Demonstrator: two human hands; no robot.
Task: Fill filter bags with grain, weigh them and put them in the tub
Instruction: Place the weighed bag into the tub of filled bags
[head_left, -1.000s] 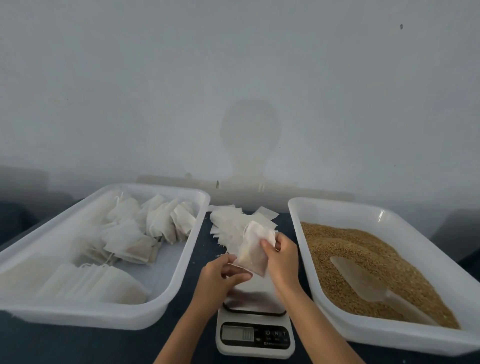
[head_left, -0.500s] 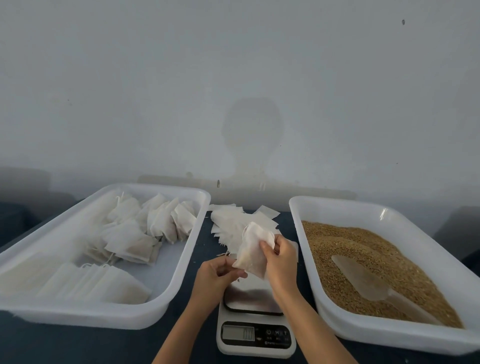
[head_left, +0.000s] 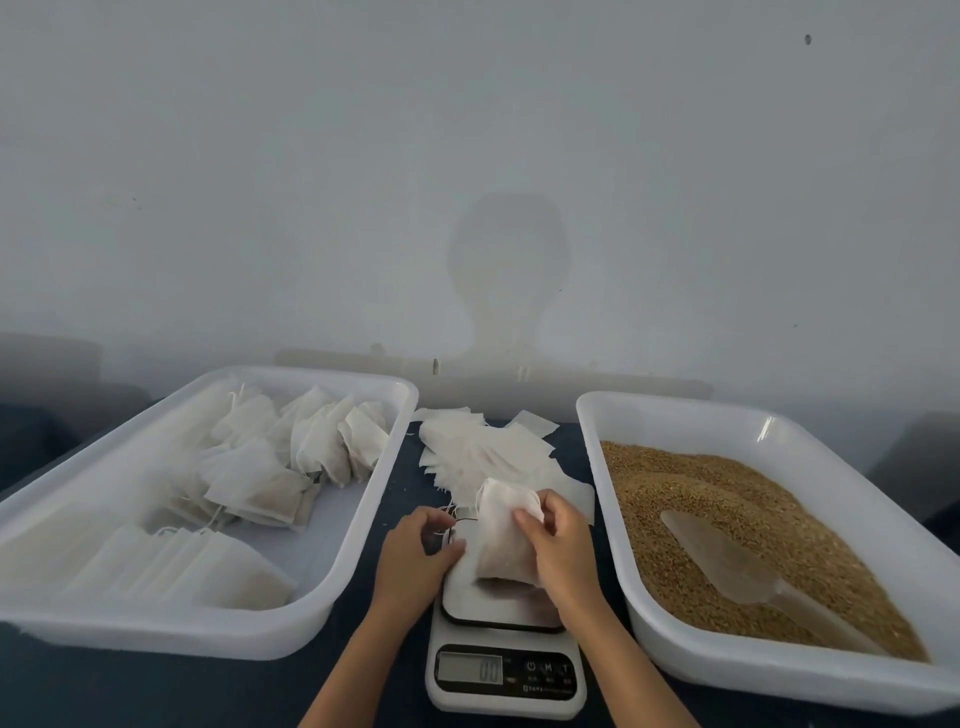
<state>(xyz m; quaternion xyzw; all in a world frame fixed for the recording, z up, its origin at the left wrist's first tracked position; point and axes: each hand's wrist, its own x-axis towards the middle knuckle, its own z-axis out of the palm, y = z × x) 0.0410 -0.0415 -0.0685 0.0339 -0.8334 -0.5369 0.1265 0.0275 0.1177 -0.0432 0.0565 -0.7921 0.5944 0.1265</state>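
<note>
A filled white filter bag (head_left: 501, 535) hangs just above the plate of the small kitchen scale (head_left: 505, 657). My right hand (head_left: 558, 545) grips the bag at its top and right side. My left hand (head_left: 415, 558) pinches the bag's thin drawstring to the left of it. Brown grain (head_left: 727, 499) fills the right white tub (head_left: 623, 525), and a translucent scoop (head_left: 727, 561) lies on the grain. The left white tub (head_left: 358, 525) holds several filled bags (head_left: 291, 462).
A loose pile of empty filter bags (head_left: 483, 452) lies on the dark table behind the scale, between the two tubs. A row of flat bags (head_left: 171, 566) leans in the near part of the left tub. A pale wall rises behind everything.
Both hands have lowered the filled bag toward the scale plate. My left hand has slid off the bag's edge and out to the left along the drawstring.
</note>
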